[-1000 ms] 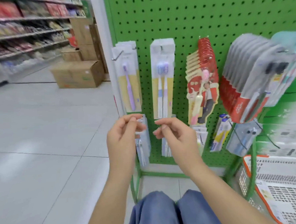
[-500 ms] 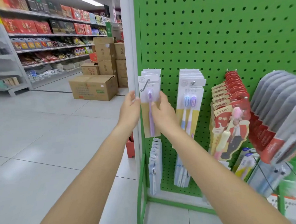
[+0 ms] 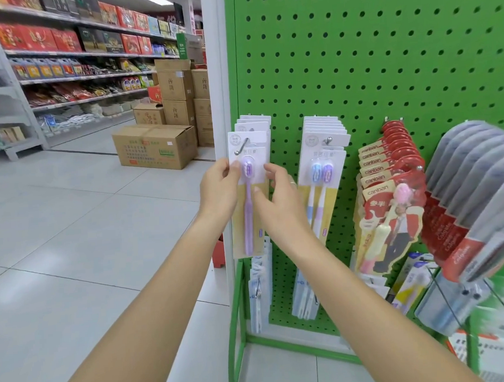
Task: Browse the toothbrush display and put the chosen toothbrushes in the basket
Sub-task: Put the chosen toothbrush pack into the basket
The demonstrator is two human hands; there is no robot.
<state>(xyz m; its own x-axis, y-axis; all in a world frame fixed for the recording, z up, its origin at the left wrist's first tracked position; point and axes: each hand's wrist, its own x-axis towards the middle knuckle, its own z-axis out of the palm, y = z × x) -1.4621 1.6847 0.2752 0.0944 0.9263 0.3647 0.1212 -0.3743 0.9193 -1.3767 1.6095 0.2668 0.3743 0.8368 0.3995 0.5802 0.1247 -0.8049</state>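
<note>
Both hands are gripping the front pack point(image 3: 248, 197) on the leftmost hook point(image 3: 241, 147) of the green pegboard point(image 3: 370, 67). The left hand point(image 3: 219, 189) is pinching the pack's left edge, thumb on its face. The right hand point(image 3: 277, 201) is holding the right edge, thumb pressing the card and fingers curling behind. Between the hands, the purple toothbrush point(image 3: 248, 208) is hanging upright, its long axis vertical, bristle head up and handle pointing down. Just right of the right hand is hanging a twin pack point(image 3: 322, 187).
</note>
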